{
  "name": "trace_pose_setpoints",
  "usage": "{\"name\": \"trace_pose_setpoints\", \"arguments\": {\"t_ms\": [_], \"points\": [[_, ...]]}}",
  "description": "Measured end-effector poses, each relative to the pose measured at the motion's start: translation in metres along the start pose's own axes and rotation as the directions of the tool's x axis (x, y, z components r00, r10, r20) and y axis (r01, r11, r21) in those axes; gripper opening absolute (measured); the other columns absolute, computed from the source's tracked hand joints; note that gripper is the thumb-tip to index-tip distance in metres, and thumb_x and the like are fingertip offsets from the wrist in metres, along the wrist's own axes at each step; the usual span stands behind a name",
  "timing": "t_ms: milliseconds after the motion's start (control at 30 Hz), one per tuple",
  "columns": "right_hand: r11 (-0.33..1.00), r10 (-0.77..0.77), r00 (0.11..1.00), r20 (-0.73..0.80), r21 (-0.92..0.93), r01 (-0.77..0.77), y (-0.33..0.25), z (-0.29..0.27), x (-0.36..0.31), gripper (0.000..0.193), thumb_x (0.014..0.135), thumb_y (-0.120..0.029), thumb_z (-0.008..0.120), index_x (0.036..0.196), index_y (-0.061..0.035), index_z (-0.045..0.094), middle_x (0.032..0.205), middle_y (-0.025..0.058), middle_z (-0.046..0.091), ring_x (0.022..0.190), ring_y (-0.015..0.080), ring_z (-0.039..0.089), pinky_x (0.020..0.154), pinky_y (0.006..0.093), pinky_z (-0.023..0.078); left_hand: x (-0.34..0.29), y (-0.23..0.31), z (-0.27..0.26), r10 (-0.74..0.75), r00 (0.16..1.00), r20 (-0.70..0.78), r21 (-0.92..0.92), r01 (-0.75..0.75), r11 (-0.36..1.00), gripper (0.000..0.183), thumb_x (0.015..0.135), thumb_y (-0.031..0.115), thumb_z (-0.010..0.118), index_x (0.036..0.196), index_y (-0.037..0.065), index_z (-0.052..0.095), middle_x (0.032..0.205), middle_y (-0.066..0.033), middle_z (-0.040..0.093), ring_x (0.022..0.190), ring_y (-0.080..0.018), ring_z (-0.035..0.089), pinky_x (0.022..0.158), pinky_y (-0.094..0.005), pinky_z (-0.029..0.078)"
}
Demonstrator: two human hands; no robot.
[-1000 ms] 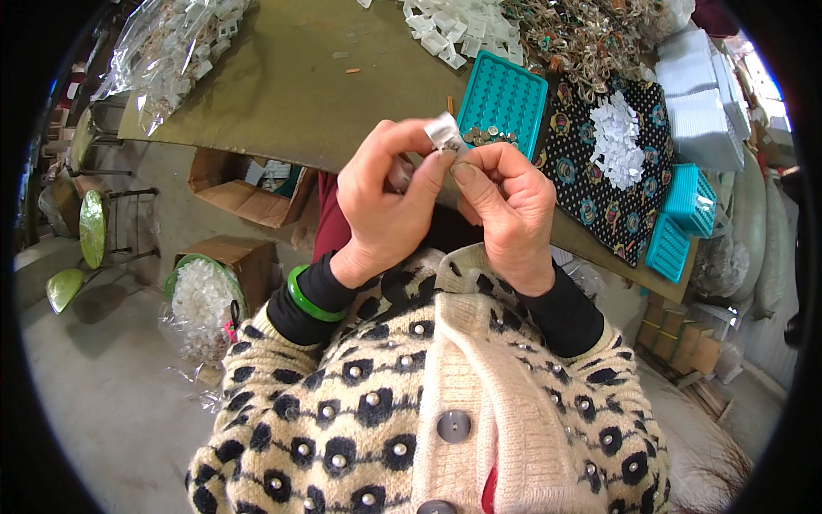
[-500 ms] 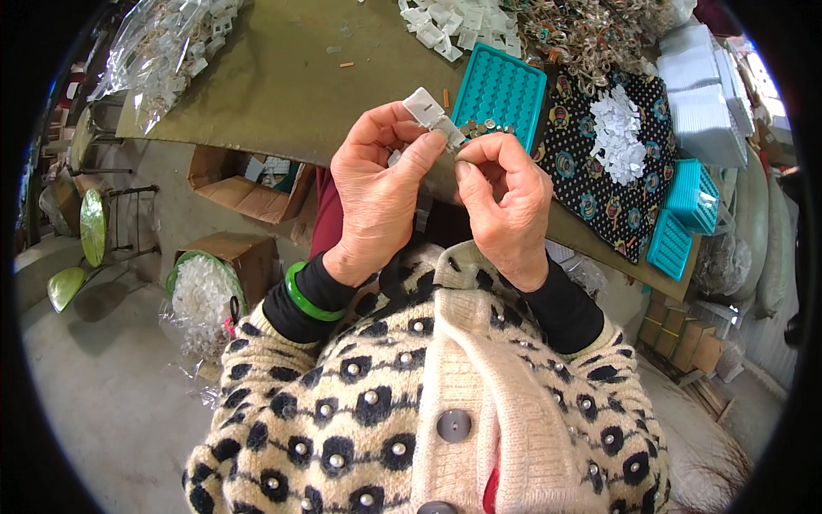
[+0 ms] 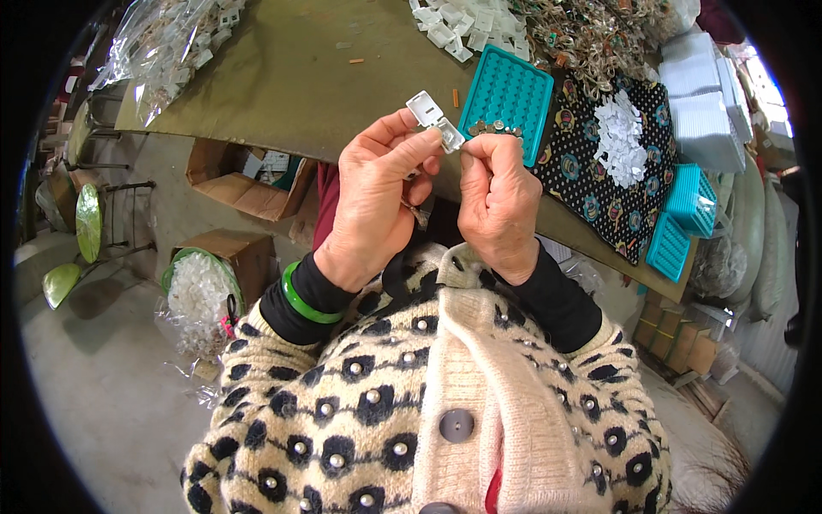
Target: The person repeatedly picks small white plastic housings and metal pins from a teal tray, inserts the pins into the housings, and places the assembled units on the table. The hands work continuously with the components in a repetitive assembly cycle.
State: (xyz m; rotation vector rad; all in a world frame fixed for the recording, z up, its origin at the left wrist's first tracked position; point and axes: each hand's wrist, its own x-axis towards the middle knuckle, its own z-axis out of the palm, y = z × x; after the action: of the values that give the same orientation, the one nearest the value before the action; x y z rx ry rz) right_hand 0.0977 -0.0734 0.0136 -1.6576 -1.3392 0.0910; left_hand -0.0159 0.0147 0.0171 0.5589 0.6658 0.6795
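Observation:
Between the thumb and fingers of my left hand (image 3: 377, 184) is a small white hinged plastic case (image 3: 425, 110), its two halves folded apart. My right hand (image 3: 501, 201) is closed in a pinch at the case's right edge; whatever its fingertips hold is too small or hidden to make out. Just beyond my right hand lies a teal tray (image 3: 514, 86) with rows of round hollows. Several small round metal discs (image 3: 497, 128) are gathered at its near end.
White plastic cases (image 3: 462, 21) and tangled wired parts (image 3: 591, 34) are heaped at the far side. White pieces (image 3: 619, 137) lie on a patterned black cloth (image 3: 582, 193). Teal trays (image 3: 689, 197) stand at the right edge, a clear bag (image 3: 175, 51) at far left. Below is a cardboard box (image 3: 248, 193).
The white case has turned so its hollow inner sides face up more. My right fingers have curled tighter and moved slightly against its edge. The view has shifted a little.

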Motion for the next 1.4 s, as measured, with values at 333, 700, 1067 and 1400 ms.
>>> {"name": "trace_pose_setpoints", "arguments": {"t_ms": [333, 700, 1067, 1400], "points": [[0.766, 0.446, 0.843, 0.302, 0.358, -0.533, -0.007, -0.007, -0.004, 0.006, 0.093, -0.001, 0.06, 0.094, -0.0024, 0.055, 0.067, -0.0003, 0.055, 0.054, 0.0087, 0.05, 0.05, 0.0258, 0.038, -0.003, 0.002, -0.002, 0.124, 0.992, 0.009, 0.081, -0.124, 0.989, 0.031, 0.089, 0.004, 0.067, 0.118, -0.002, 0.058, 0.086, -0.0051, 0.065, 0.064, -0.0071, 0.057, 0.045, -0.0161, 0.039], [0.978, -0.064, 0.997, 0.048, -0.196, 0.072, 0.026, -0.04, 0.014, 0.006, 0.088, -0.001, 0.064, 0.093, -0.0009, 0.061, 0.085, 0.0099, 0.058, 0.074, 0.0245, 0.058, 0.066, 0.0343, 0.048, -0.005, 0.012, -0.008, -0.025, 0.982, 0.187, -0.002, 0.026, 1.0, 0.019, 0.093, 0.007, 0.065, 0.11, -0.001, 0.063, 0.093, -0.0129, 0.069, 0.075, -0.0173, 0.07, 0.045, -0.0202, 0.046], [0.893, -0.033, 0.952, 0.305, -0.419, 0.165, 0.067, -0.053, 0.029, 0.01, 0.083, -0.002, 0.064, 0.09, -0.0033, 0.057, 0.088, 0.0104, 0.056, 0.083, 0.03, 0.057, 0.073, 0.039, 0.048, 0.0, 0.004, -0.007, -0.248, 0.965, 0.087, 0.041, 0.245, 0.969, 0.017, 0.087, 0.001, 0.066, 0.104, -0.001, 0.064, 0.088, -0.0071, 0.068, 0.067, -0.0118, 0.061, 0.049, -0.0209, 0.048], [0.986, 0.138, 0.945, 0.297, -0.127, -0.104, 0.069, -0.063, 0.043, 0.009, 0.087, -0.001, 0.062, 0.096, 0.0014, 0.062, 0.086, 0.0081, 0.063, 0.077, 0.0204, 0.062, 0.068, 0.0309, 0.051, 0.002, -0.003, -0.001, -0.308, 0.943, 0.129, 0.044, 0.305, 0.951, 0.018, 0.079, -0.01, 0.058, 0.092, 0.002, 0.058, 0.084, -0.0083, 0.061, 0.063, -0.0117, 0.051, 0.043, -0.0198, 0.031]]}}
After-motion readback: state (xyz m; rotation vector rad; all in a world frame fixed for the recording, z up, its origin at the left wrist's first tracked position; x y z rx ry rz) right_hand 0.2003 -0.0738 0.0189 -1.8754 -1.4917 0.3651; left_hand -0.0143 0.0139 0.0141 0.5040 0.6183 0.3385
